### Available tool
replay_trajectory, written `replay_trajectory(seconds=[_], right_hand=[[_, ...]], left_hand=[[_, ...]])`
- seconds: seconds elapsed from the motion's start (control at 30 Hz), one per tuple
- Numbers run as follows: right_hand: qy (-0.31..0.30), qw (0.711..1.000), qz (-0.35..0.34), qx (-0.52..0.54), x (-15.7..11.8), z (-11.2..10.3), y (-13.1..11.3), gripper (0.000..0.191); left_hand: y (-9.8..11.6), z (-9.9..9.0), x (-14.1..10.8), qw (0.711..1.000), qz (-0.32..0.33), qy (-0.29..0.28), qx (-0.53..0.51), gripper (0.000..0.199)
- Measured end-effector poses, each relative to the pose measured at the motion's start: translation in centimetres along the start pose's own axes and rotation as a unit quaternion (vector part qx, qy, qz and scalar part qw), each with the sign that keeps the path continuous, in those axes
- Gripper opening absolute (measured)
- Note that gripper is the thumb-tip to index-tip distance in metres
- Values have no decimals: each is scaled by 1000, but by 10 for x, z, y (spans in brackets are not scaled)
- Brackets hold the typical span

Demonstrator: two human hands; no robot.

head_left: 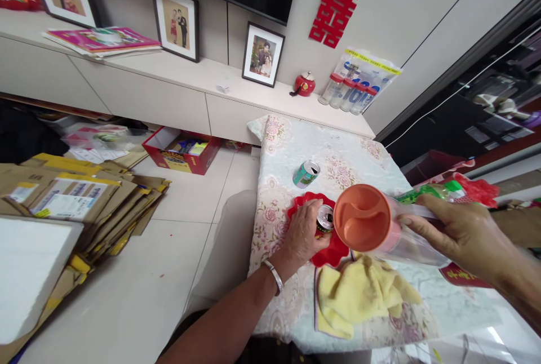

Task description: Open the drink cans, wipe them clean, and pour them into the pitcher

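Our right hand point(469, 234) closes round the handle of a tilted, orange-lidded pitcher point(389, 234), lid facing us. Our left hand point(301, 231) curls, thumb and fingers gripping an opened dark can point(325, 218) at the red dish point(327, 256); resting or lifted, we cannot tell. Green can point(305, 175) stands beyond. We judge handling under way, both hands occupied; what remains, unclear.

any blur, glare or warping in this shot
Head view: right hand and pitcher look slightly soft, perhaps from motion; head view: small glints on the bracelet; head view: cabinet slants across the frame, with apparent wide-angle stretch near the edges
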State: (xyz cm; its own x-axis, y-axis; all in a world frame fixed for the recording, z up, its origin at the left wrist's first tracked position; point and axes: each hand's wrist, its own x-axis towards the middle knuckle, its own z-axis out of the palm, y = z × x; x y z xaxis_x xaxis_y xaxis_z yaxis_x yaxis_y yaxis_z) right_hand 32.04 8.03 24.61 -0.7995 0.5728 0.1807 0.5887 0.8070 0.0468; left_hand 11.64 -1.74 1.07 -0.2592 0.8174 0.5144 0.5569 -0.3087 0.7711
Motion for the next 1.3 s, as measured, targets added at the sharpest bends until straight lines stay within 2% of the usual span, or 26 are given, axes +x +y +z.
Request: replay_trajectory(seconds=[0.27, 0.63, 1.3], right_hand=[[3, 1000, 2, 7, -1, -1, 1, 52], [-10, 1000, 16, 20, -3, 2, 5, 48], [2, 1000, -7, 16, 0, -2, 1, 49]], left_hand=[[0, 0, 1, 1000, -14, -5, -8, 88], [2, -3, 1, 1000, 1, 2, -12, 87], [-2, 2, -1, 1000, 8, 6, 2, 91]])
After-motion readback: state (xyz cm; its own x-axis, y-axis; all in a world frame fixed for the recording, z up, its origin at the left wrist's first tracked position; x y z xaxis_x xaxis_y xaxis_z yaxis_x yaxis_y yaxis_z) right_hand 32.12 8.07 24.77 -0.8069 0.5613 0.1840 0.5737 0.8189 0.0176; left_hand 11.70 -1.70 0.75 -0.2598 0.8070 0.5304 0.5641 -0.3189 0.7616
